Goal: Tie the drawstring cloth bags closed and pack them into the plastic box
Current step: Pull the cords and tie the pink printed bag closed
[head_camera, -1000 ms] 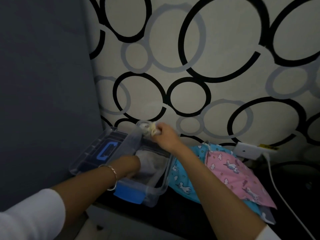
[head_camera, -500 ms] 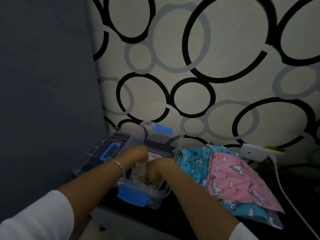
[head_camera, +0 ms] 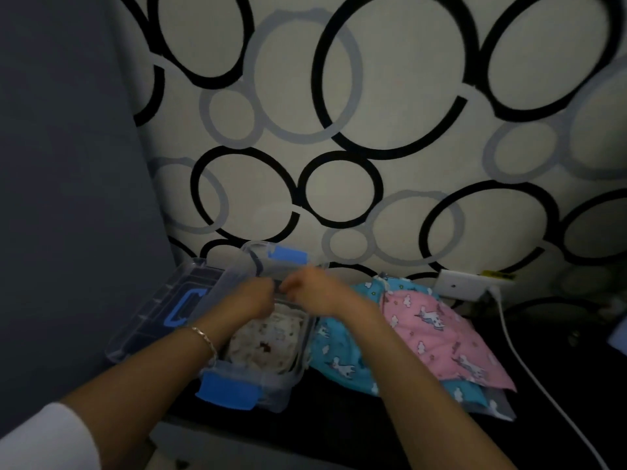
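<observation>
Both hands over the far end of the box, one bag packed.

Your left hand and right hand meet above the plastic box, fingers curled, tips almost touching. You're probably tucking a cord down, but blur hides whether they pinch anything. Three bags: one white bag lies inside the box. One blue bag, with one pink bag on it, waits just right on the desk. One lid lies left, leaving the box open.
</observation>
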